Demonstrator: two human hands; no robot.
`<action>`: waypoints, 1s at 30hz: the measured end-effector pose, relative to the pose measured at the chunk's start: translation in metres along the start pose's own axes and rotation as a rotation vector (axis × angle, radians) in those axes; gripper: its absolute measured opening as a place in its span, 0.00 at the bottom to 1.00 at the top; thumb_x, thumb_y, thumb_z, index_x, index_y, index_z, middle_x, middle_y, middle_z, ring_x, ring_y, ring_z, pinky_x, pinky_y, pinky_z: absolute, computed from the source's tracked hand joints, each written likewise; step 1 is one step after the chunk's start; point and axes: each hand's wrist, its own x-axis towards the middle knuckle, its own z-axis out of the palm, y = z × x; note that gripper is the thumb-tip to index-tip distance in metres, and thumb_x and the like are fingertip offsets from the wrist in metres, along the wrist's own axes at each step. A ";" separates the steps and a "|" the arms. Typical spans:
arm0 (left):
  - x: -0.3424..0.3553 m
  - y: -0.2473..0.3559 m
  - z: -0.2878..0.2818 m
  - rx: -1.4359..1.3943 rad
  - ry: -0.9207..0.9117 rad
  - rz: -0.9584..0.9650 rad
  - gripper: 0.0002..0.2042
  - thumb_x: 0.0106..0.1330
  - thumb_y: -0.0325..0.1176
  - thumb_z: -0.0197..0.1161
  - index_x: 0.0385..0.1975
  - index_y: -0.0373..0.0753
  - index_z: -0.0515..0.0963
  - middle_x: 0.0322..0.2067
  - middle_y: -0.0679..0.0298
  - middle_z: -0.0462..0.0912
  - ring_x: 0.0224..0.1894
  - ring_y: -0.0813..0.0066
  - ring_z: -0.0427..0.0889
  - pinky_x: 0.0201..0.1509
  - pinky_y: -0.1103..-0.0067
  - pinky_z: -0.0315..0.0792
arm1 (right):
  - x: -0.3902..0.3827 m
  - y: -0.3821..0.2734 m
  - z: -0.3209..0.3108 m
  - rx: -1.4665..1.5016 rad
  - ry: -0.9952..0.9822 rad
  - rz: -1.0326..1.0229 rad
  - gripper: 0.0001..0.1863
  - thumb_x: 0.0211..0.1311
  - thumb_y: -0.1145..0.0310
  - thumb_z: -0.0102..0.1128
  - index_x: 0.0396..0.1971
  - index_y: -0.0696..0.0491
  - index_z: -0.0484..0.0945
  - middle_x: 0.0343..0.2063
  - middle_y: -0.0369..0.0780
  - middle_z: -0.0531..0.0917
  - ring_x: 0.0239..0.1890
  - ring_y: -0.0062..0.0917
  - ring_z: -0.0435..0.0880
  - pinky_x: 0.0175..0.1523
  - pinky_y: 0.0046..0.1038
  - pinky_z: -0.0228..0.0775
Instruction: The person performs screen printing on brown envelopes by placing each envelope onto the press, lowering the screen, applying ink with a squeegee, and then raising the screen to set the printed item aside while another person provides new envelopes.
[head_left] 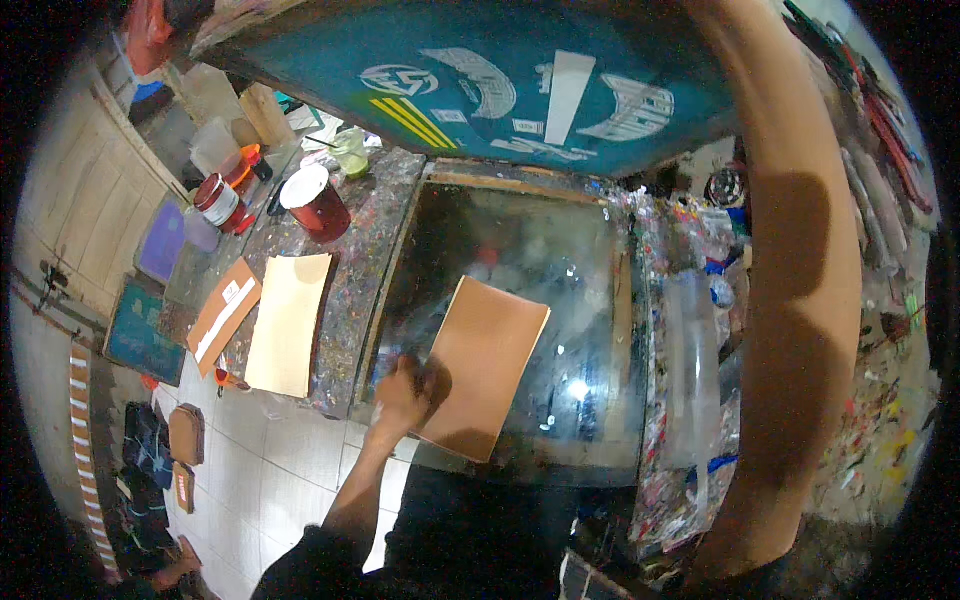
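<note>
My left hand (403,395) is closed at the left edge of a brown rectangular sheet (490,350) with a cream edge, seemingly gripping it. The sheet lies tilted on a glass-topped work surface (590,270) with a wooden border. My right arm reaches up along the right side, and its hand is out of view. Beyond the glass, a framed teal printing screen (520,85) stands raised at a slant, with white lettering shapes and yellow stripes. Whether my right hand touches the screen cannot be seen.
A stack of cream sheets (285,330) and a brown piece with a white band (225,320) lie on the paint-spattered side table at left. Near them stand a red paint tin (315,205), another red can (220,203) and a greenish cup (350,153). Tools hang far right.
</note>
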 end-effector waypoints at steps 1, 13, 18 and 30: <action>-0.015 -0.006 -0.012 -0.120 -0.145 -0.028 0.24 0.60 0.44 0.67 0.47 0.30 0.76 0.28 0.49 0.85 0.34 0.46 0.84 0.43 0.59 0.77 | -0.005 -0.001 0.000 0.042 -0.004 0.053 0.35 0.66 0.36 0.44 0.55 0.51 0.78 0.56 0.58 0.76 0.59 0.53 0.74 0.64 0.41 0.64; -0.012 0.047 0.018 -0.836 -0.273 -0.092 0.08 0.62 0.25 0.62 0.39 0.31 0.77 0.20 0.66 0.79 0.25 0.82 0.76 0.31 0.80 0.70 | 0.013 0.011 0.025 0.088 0.058 -0.198 0.25 0.69 0.47 0.43 0.59 0.39 0.77 0.62 0.46 0.74 0.65 0.40 0.72 0.69 0.39 0.56; -0.021 0.047 0.014 -0.752 -0.248 -0.073 0.11 0.62 0.24 0.60 0.43 0.30 0.78 0.18 0.63 0.78 0.24 0.82 0.76 0.31 0.81 0.71 | 0.008 0.013 0.010 0.117 -0.089 -0.330 0.26 0.69 0.46 0.44 0.59 0.41 0.77 0.62 0.47 0.74 0.65 0.40 0.71 0.69 0.40 0.55; -0.016 0.043 0.000 0.163 -0.294 0.627 0.37 0.64 0.61 0.57 0.72 0.54 0.59 0.75 0.59 0.49 0.77 0.57 0.46 0.75 0.51 0.40 | 0.034 0.016 0.011 0.037 -0.039 -0.222 0.30 0.69 0.43 0.39 0.60 0.46 0.75 0.64 0.50 0.71 0.66 0.45 0.69 0.69 0.41 0.55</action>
